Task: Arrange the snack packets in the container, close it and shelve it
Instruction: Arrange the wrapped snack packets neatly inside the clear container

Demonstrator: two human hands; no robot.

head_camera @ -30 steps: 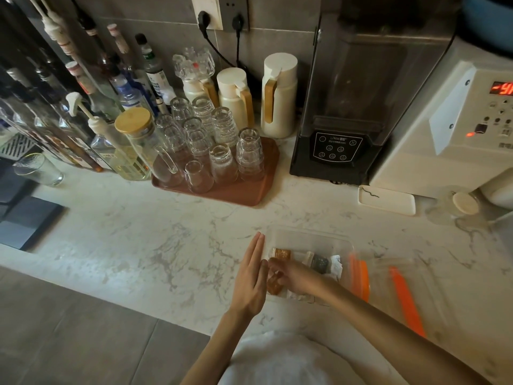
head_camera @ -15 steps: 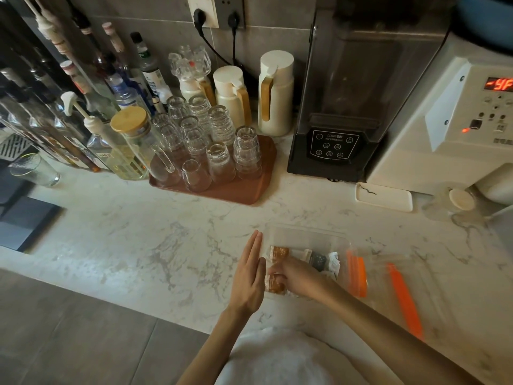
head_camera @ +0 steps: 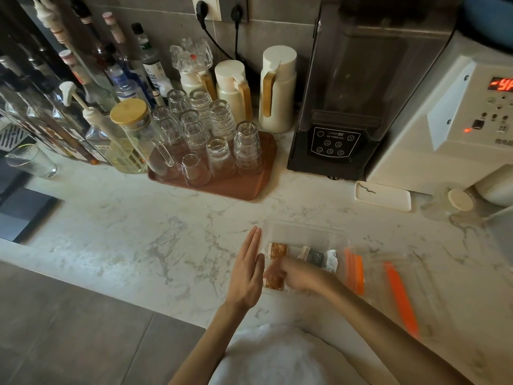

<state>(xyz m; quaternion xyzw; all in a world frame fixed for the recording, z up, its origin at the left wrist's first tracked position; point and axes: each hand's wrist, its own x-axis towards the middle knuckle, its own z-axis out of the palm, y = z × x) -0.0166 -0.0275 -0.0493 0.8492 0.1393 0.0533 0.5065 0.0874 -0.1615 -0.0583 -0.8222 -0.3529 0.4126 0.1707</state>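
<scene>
A clear plastic container [head_camera: 305, 232] with an orange latch [head_camera: 354, 269] sits on the marble counter in front of me. Inside lie a brown snack packet [head_camera: 277, 250], a dark packet [head_camera: 315, 257] and a white one [head_camera: 331, 259]. My right hand [head_camera: 297, 277] reaches into the container and its fingers are on another brown packet [head_camera: 273, 282] at the near left corner; the hand is blurred. My left hand [head_camera: 247, 269] stands flat with straight fingers against the container's left wall. The clear lid [head_camera: 416, 295] with an orange latch [head_camera: 401, 298] lies to the right.
A brown tray [head_camera: 244, 187] of upturned glasses stands behind, with bottles [head_camera: 91, 87] to the left and cream jugs [head_camera: 277, 90] at the wall. A black blender [head_camera: 344, 107], a white machine [head_camera: 458, 115] and a small white dish [head_camera: 383, 195] are at the back right.
My right hand has shifted slightly left inside the container over the near brown packet. My left hand stays flat at the container's left side.
</scene>
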